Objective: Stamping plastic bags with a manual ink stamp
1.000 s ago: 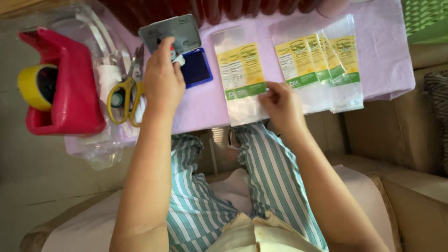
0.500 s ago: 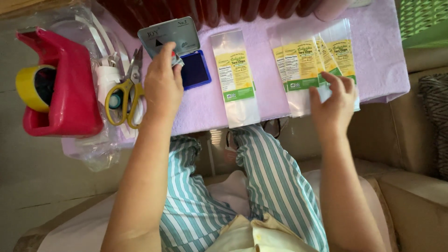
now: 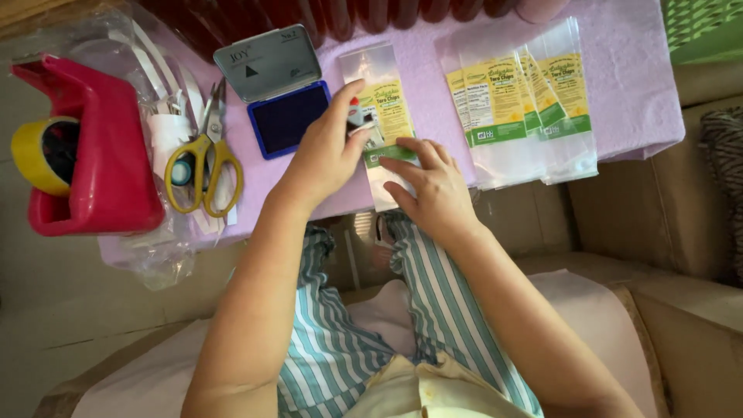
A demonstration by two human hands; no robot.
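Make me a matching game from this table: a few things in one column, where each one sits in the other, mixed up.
Things:
1. Scissors
2. Ink pad
3. Tape dispenser
4. Pile of bags

Places:
A. far left edge of the table, holding a yellow roll
B. right part of the purple cloth, away from both hands
C. between the dispenser and the ink pad
D. lid open, just left of the left hand

Pairs: 1-C, 2-D, 3-A, 4-B
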